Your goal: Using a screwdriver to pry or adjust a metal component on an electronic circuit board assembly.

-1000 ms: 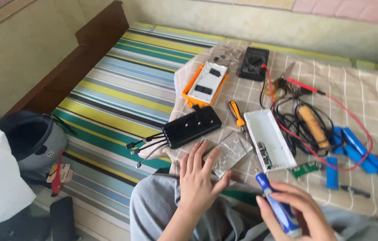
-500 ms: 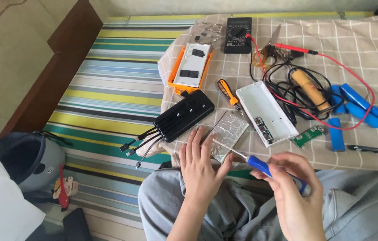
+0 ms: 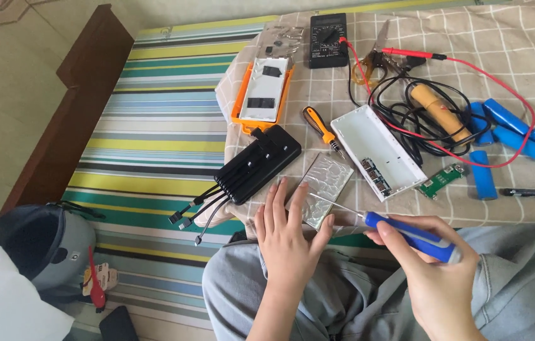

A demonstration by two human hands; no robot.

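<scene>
Panel of silvery, textured plastic (image 3: 325, 188) lies flat on the checked cloth (image 3: 520, 82) at its near edge, just in front of the person's lap. The left hand (image 3: 290, 237) rests on it with fingers spread and flat, pinning its near left corner rather than gripping it. The right hand (image 3: 431, 278) is closed around the blue handle of a screwdriver (image 3: 414, 237), whose thin shaft reaches leftward across the panel with the tip near the panel's left side. Just left of the panel sits a black power bank (image 3: 258, 163) with several short cables trailing off the cloth's edge onto the striped mat (image 3: 154, 126). Just right of the panel lies an open white battery case (image 3: 378, 151), and between the two, slightly farther back, an orange-handled screwdriver (image 3: 323, 129). A small green circuit board (image 3: 442, 180) lies beside the white case's near end. Farther back are an orange-framed device (image 3: 264, 91) and a black multimeter (image 3: 328, 39) with red and black leads looping around a yellow-handled soldering iron (image 3: 434, 107). Blue cylindrical cells (image 3: 504, 126) lie well to the right. A grey helmet (image 3: 43, 243) sits on the floor at the left.
</scene>
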